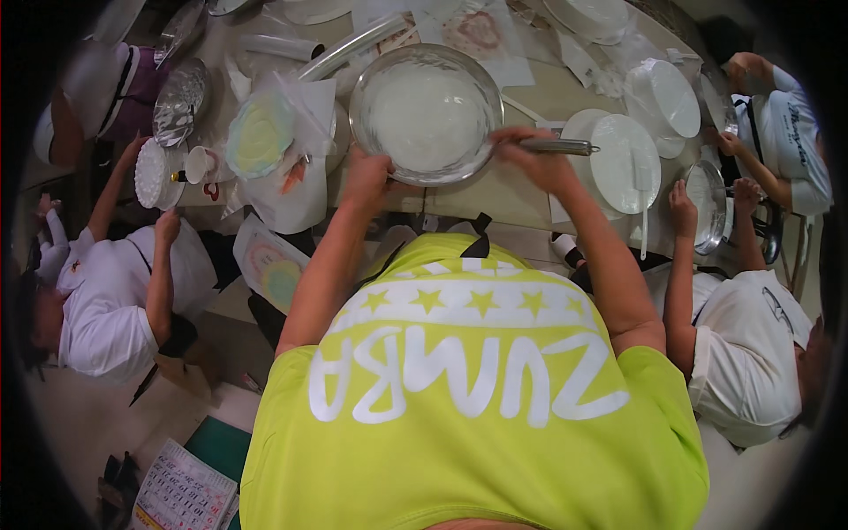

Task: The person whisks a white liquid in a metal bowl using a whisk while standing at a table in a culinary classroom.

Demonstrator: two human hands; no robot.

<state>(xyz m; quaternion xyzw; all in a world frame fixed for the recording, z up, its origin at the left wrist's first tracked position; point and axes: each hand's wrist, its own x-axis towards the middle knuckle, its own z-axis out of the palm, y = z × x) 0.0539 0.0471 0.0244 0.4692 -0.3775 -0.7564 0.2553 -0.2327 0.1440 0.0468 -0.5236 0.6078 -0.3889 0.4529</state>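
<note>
A round stainless steel bowl point(426, 114) with a smooth white mass inside is tilted in front of me. My left hand point(370, 175) grips its lower left rim, thumb along the edge. At the bowl's lower right edge, my blurred right hand point(530, 159) is closed around a utensil with a shiny metal handle point(560, 146) ending in a hanging loop. That handle sticks out to the right. The utensil's working end cannot be made out, so its kind is unclear.
Right of me, a white-covered round cake point(626, 164) has a white spatula point(641, 199) over it. To the left lies a yellow and pale-blue decorated round point(260, 134) under plastic. Behind the bowl is a foil roll point(354, 46). Co-workers' hands point(682, 211) work close on both sides.
</note>
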